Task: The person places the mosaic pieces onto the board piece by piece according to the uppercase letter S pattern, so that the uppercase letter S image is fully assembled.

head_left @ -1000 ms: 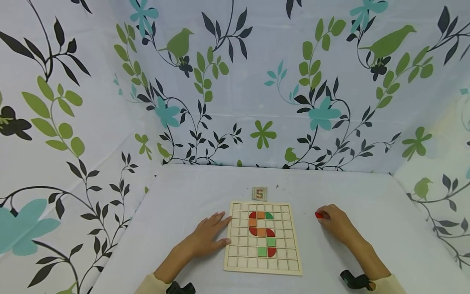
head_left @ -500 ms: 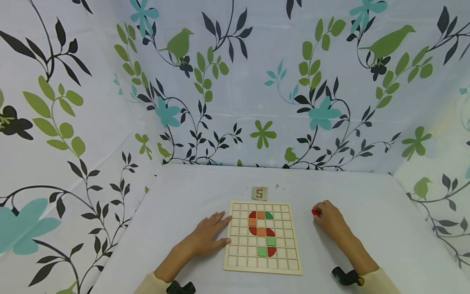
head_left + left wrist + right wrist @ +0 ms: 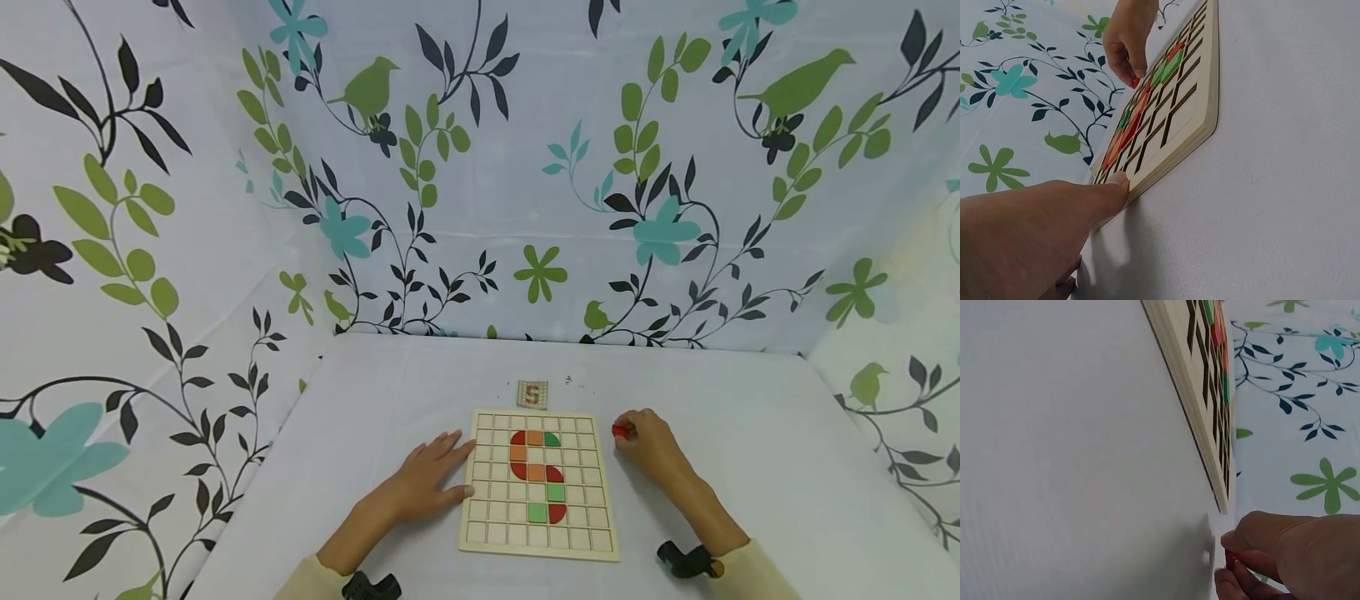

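A wooden grid board (image 3: 495,533) lies on the white table, with red, orange and green tiles set in its cells in an S-like shape. My left hand (image 3: 422,487) rests at its left edge, fingers spread, fingertips and thumb at the rim; the left wrist view shows the thumb (image 3: 1107,197) on the frame. Just right of the board, my right hand (image 3: 651,447) pinches a small red tile (image 3: 620,431) between thumb and fingertips. In the right wrist view the red tile (image 3: 1230,559) is mostly covered by the fingers.
Behind the board lies a small pattern card (image 3: 532,394) showing an S on a grid. A few dark specks (image 3: 568,380) mark the cloth beside it. Patterned curtains with leaves and birds (image 3: 450,167) surround the white table (image 3: 360,392) at the back and sides.
My right hand has moved left with the red tile, from well right of the board to close beside its right edge. The left hand has stayed in place.
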